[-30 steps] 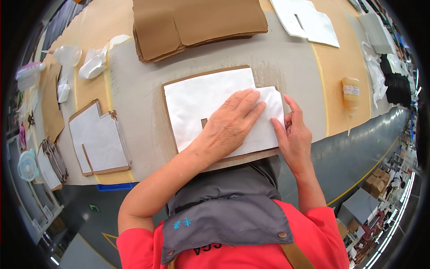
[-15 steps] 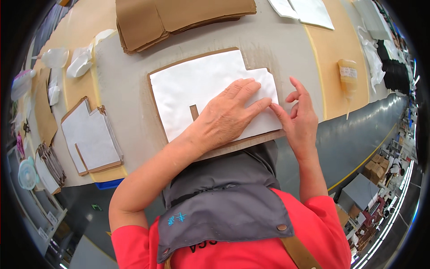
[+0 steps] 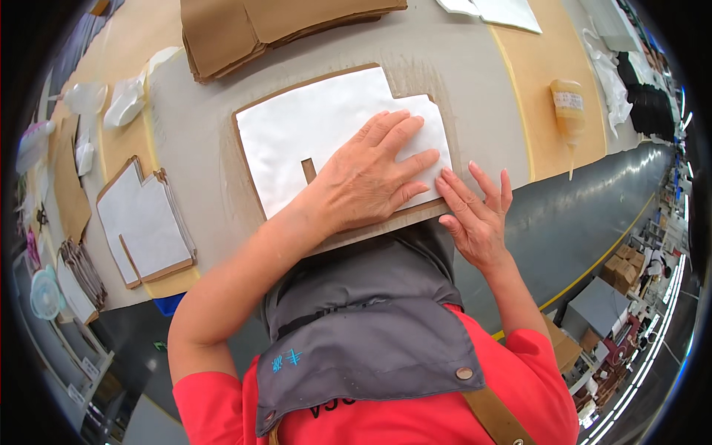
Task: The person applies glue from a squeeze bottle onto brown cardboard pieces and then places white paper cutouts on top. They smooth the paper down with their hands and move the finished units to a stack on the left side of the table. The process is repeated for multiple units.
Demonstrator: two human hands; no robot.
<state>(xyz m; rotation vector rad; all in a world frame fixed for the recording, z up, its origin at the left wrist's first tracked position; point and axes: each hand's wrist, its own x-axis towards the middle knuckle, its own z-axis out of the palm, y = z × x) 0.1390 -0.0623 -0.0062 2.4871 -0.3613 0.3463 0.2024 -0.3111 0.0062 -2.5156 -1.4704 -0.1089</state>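
Note:
A white notched sheet [image 3: 311, 137] lies on a brown cardboard piece [image 3: 371, 226] of the same shape on the grey table [image 3: 475, 81]. My left hand [image 3: 371, 174] rests flat on the sheet's near right part, fingers spread and pointing right. My right hand [image 3: 475, 215] sits at the near right corner of the stack, fingertips touching the sheet's edge, fingers apart. Neither hand grips anything. My grey apron hides the cardboard's near edge.
A stack of brown cardboard pieces [image 3: 259, 22] lies at the far edge. Another white-on-brown piece [image 3: 144, 219] sits at the left. A glue bottle [image 3: 569, 111] lies at the right on a tan mat. White sheets [image 3: 497, 11] at far right; plastic bags [image 3: 122, 104] at left.
My right hand slid down toward the near right corner of the sheet. My left hand stayed pressed on the sheet, fingers spreading slightly.

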